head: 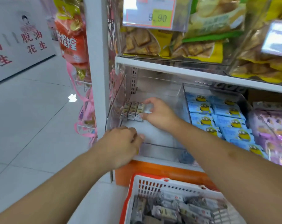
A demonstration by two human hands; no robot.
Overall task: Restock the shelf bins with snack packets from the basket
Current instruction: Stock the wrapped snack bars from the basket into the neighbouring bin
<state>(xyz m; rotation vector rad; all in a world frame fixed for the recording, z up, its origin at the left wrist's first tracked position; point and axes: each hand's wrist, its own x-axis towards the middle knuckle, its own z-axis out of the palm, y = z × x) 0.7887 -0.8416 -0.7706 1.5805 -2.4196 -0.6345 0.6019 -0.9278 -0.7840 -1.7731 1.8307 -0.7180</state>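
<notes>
Three small snack packets [132, 111] standing side by side at the back left of a clear shelf bin [154, 135], just left of the right hand [159, 113]. Right hand reaching deep into the bin, thumb and forefinger pinching the rightmost packet's two ends, pressing it against its neighbours. Left hand [122, 146] nearer, at the bin's front left edge, fingers curled; whether holding a packet, cannot tell. Below both forearms, a red-and-white basket [146, 183] on the floor, well stocked with more grey packets [177, 207]. To the right of the right forearm, a neighbouring bin of blue packets [217, 117], then purple ones [274, 130]. Above the hands, bags of crackers [141, 41] behind a price tag [149, 12].

Risks from here: row likely to topple once released, with nothing bracing its right side and most of the bin floor bare. Withdrawing too quickly, or brushing with the knuckles, enough to knock it flat. Clear walls hard to see, so a wrist bumping one could jolt the packets.
</notes>
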